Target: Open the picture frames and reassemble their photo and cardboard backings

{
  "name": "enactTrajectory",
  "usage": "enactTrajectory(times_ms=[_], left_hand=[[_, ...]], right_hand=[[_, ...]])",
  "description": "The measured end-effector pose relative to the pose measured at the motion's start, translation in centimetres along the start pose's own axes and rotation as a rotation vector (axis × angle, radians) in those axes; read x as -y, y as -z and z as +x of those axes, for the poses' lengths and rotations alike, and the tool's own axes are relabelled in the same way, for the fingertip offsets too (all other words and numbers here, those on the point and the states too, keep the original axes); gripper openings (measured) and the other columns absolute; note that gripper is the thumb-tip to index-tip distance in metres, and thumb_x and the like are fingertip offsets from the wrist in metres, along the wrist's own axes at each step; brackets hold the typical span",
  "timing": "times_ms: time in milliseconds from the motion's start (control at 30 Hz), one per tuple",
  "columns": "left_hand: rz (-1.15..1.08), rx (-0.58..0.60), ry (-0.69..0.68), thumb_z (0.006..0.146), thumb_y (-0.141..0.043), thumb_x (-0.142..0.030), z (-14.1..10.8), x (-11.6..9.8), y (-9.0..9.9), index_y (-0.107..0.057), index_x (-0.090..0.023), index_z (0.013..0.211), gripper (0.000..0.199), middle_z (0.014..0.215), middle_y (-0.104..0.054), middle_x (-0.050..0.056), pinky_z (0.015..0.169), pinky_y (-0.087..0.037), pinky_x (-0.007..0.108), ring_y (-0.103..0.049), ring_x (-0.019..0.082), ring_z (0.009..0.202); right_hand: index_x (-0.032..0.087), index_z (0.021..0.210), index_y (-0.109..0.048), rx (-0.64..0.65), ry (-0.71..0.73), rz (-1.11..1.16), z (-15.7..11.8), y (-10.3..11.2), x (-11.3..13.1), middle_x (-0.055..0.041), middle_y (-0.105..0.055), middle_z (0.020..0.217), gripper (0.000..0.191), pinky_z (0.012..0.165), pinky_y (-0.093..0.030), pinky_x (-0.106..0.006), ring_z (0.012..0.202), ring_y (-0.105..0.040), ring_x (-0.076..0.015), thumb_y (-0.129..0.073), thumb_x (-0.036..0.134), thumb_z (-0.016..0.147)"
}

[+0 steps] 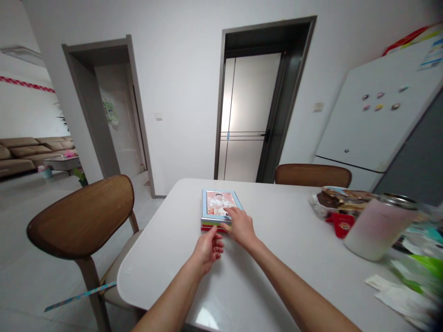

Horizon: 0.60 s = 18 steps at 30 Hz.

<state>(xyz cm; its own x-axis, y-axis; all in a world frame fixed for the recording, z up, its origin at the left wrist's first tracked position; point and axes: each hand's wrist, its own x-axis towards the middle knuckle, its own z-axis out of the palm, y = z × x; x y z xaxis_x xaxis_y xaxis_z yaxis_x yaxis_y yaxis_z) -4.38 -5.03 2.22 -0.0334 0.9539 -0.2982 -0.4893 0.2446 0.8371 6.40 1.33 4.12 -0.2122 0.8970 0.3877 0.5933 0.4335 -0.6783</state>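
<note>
A light-blue picture frame (204,203) lies face up as the top layer of a small stack on the white table (166,258). Green and red layers (208,227) show beneath it along the front side. My right hand (241,227) grips the stack's front right corner, fingers over the frame's top and thumb at the front edge. Close to the front edge is my left hand (206,251), its fingers loosely curled and apart from the thumb, which points up at the red layer. Whether that thumb touches it I cannot tell. Nothing shows inside the left hand.
On the right stand a pink-and-white canister (379,228), a red packet (343,226), a plastic-wrapped food pack (327,200) and white tissue (391,293). Wooden chairs stand at the left (83,216) and far side (313,175). A blue patterned strip (79,297) sticks out by the left chair.
</note>
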Motion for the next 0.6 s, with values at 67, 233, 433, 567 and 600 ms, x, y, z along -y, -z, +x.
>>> enactTrajectory(times_ms=[67, 233, 433, 567, 600], left_hand=[[-0.020, -0.041, -0.031, 0.070, -0.058, -0.042, 0.8, 1.2, 0.9, -0.052, -0.012, 0.063, 0.031, 0.047, -0.055, 0.001, 0.039, -0.033, 0.017, -0.050, 0.008, 0.038], [-0.097, -0.068, -0.272, 0.069, -0.059, -0.035, 0.3, 1.8, 0.6, -0.054, -0.013, 0.092, 0.032, 0.087, -0.064, 0.007, 0.065, -0.046, 0.025, -0.061, 0.017, 0.076], [0.189, 0.000, -0.579, 0.072, -0.056, -0.029, -6.6, 2.8, -1.6, -0.052, -0.013, 0.109, 0.040, 0.113, -0.055, 0.010, 0.089, -0.040, 0.032, -0.048, 0.024, 0.107], [0.960, 0.127, -1.256, 0.077, -0.050, -0.030, -9.3, 6.1, -0.7, -0.044, -0.019, 0.119, 0.044, 0.121, -0.049, 0.009, 0.090, -0.040, 0.033, -0.045, 0.023, 0.110], [1.108, 0.108, -1.387, 0.078, -0.049, -0.028, -9.5, 7.1, -0.3, -0.045, -0.021, 0.117, 0.040, 0.118, -0.052, 0.008, 0.087, -0.043, 0.031, -0.047, 0.022, 0.109]], right_hand=[[0.019, 0.083, -0.060, 0.040, 0.058, -0.087, -0.2, -0.1, -0.6, -0.0071, -0.056, 0.088, 0.024, 0.077, -0.030, -0.035, 0.091, -0.044, -0.0229, -0.059, 0.016, 0.060], [0.022, 0.085, -0.061, 0.169, 0.186, -0.160, -4.5, 0.3, -0.3, -0.0056, -0.056, 0.087, 0.025, 0.079, -0.034, -0.034, 0.089, -0.047, -0.0211, -0.056, 0.015, 0.061], [0.022, 0.115, -0.044, 0.013, -0.118, 0.514, -9.5, 3.6, 1.9, -0.0090, -0.047, 0.119, 0.051, 0.088, -0.035, -0.040, 0.108, -0.043, -0.0236, -0.051, 0.042, 0.069], [0.021, 0.123, -0.035, 0.018, -0.487, 1.106, -11.9, 5.6, 2.9, -0.0092, -0.057, 0.110, 0.055, 0.079, -0.043, -0.039, 0.096, -0.054, -0.0240, -0.044, 0.046, 0.074], [0.020, 0.122, -0.037, 0.041, -0.560, 1.172, -12.6, 5.7, 2.8, -0.0095, -0.059, 0.106, 0.055, 0.077, -0.044, -0.039, 0.092, -0.057, -0.0244, -0.046, 0.044, 0.073]])
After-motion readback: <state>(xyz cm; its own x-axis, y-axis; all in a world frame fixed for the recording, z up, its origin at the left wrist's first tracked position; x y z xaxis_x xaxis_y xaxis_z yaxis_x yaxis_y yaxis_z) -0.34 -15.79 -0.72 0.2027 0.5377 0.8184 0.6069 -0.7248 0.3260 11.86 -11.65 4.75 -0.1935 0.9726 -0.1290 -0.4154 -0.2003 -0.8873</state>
